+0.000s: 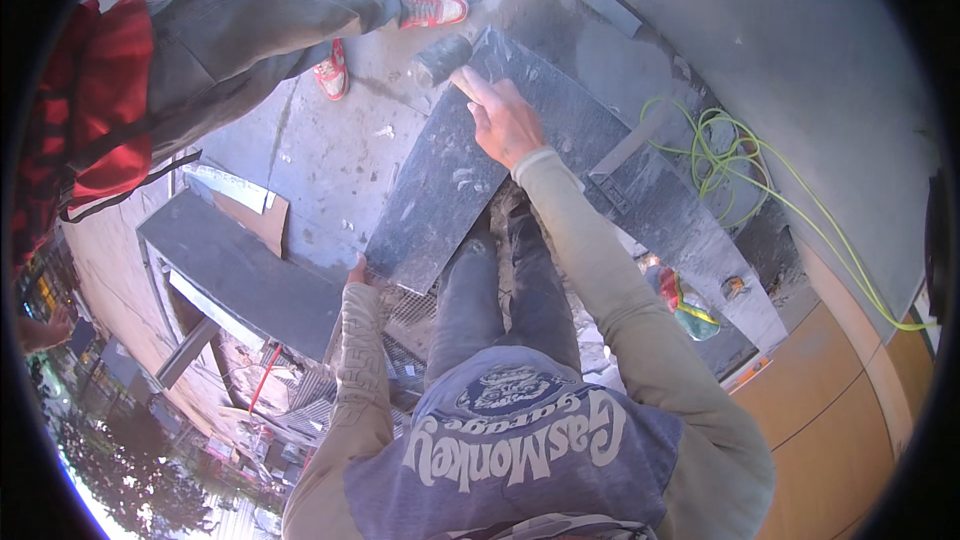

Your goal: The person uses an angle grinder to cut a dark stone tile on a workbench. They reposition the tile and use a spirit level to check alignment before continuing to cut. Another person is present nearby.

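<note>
Mallet (441, 61), near twelve o'clock: probably head-heavy, rigid; hold by handle (463, 81), which right hand (507, 126) grips. Left hand (358, 271), nine o'clock, at slab (430, 202) corner; grip indeterminable.

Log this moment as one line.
right hand: grips mallet by handle | left hand: at left corner of dark slab | co-worker: standing, upper left | green cord: loosely coiled, right

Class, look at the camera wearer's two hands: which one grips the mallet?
The right hand: it is closed around the mallet, whereas the left hand is at a corner of the dusty dark slab.
</note>
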Tool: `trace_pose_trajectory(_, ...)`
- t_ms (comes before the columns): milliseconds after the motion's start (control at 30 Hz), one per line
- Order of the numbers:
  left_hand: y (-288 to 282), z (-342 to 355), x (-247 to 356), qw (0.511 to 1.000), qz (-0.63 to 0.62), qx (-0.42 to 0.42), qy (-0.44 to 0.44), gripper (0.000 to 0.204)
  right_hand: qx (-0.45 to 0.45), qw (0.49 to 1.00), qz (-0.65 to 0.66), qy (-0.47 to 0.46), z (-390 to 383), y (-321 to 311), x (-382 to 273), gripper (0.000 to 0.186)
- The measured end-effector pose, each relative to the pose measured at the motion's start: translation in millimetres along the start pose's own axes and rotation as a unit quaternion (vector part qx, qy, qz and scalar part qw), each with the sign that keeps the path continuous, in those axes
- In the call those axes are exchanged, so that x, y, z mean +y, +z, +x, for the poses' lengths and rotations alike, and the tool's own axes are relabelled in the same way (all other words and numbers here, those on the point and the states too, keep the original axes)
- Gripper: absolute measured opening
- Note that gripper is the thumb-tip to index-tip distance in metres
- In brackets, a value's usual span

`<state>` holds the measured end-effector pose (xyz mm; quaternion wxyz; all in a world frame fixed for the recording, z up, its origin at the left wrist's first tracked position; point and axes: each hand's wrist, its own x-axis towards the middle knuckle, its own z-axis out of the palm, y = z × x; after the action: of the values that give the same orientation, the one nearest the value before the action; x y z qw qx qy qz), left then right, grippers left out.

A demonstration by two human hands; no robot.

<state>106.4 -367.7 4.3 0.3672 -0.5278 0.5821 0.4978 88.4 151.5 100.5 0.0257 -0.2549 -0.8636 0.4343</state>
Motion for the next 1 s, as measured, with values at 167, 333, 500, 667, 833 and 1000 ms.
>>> trace_pose_trajectory(167,116,-65,41,0.718,0.514,0.405,0.239,0.049,0.134,0.984,0.07,0.097,-8,-5,41,0.039)
trace_pose_trajectory(333,355,-103,94,0.706,0.376,-0.047,0.599,0.041,0.15,0.918,0.114,0.348,21,-24,83,0.038)
trace_pose_trajectory(500,488,-109,135,0.705,0.378,-0.128,0.586,0.044,0.135,0.887,0.249,0.366,31,-36,97,0.038)
trace_pose_trajectory(667,503,-119,130,0.707,0.42,-0.064,0.566,0.042,0.193,0.879,0.275,0.338,40,-25,92,0.042)
trace_pose_trajectory(833,510,-120,117,0.729,0.389,-0.024,0.563,0.041,0.175,0.88,0.256,0.36,48,-24,97,0.049)
trace_pose_trajectory(1000,505,-122,120,0.747,0.368,-0.003,0.554,0.042,0.175,0.863,0.282,0.38,50,-22,99,0.045)
